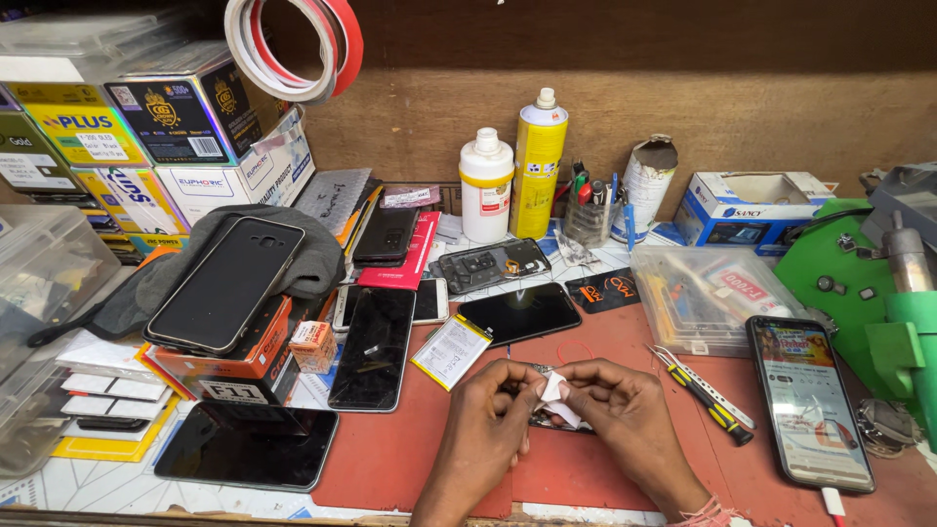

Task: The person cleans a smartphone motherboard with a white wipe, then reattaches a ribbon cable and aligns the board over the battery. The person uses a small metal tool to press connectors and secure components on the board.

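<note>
Red mat (605,468): work surface under both hands, small parts stay visible against it.
Left hand (488,425): fingertips pinched on the near edge of a small white piece (552,387), steadying it.
Right hand (625,415): thumb and forefinger pinched narrow on the same white piece from the other side; two-sided grip suits peeling or folding, can't tell which.
Opened phone part (547,418): lies flat on the mat directly under the hands, mostly hidden by fingers; kept low so the white piece stays just above it.
Flat battery (450,350): set aside beside the left hand, apart from the part, label up.
Dark phones (375,346): lying screen-up left of the battery, off the working patch.
Lit phone (808,400): right of the mat, screen on, cable at its near end, angled toward the person for viewing.
Tweezers and small screwdriver (705,392): parked just right of the right hand, within easy reach.
Clear parts box (705,293): behind the tools, near.
Bottles (512,176): upright against the back wall, well apart from the hands.
</note>
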